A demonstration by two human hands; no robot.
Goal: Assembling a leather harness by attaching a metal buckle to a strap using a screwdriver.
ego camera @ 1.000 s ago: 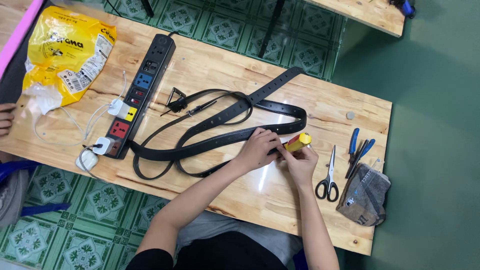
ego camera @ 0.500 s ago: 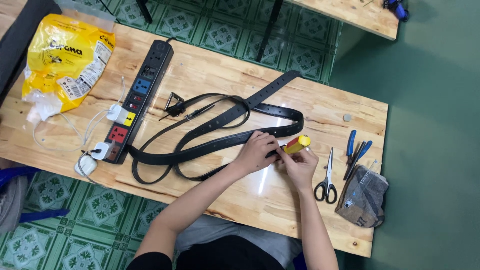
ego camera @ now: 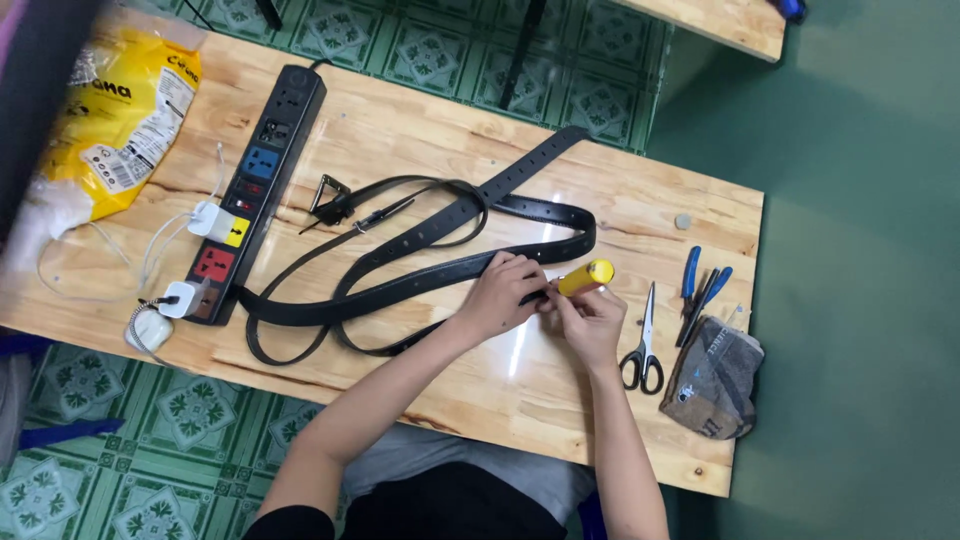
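Note:
A long black belt [ego camera: 420, 275] lies looped across the wooden table [ego camera: 430, 130], its buckle [ego camera: 333, 203] near the power strip. My left hand [ego camera: 500, 295] presses down on the belt's strap near its right bend. My right hand [ego camera: 590, 322] grips a tool with a yellow handle [ego camera: 586, 276], its tip against the belt just beside my left fingers. The tool's tip is hidden between my hands.
A black power strip [ego camera: 255, 190] with plugged white chargers lies at the left, by a yellow bag [ego camera: 120, 120]. Scissors [ego camera: 643, 340], blue-handled pliers [ego camera: 700, 290] and a grey cloth [ego camera: 715, 380] sit at the right end. Green tiled floor surrounds the table.
Both hands stay on the belt with the yellow-handled tool. The view has shifted slightly; a pink object at the upper left is no longer seen.

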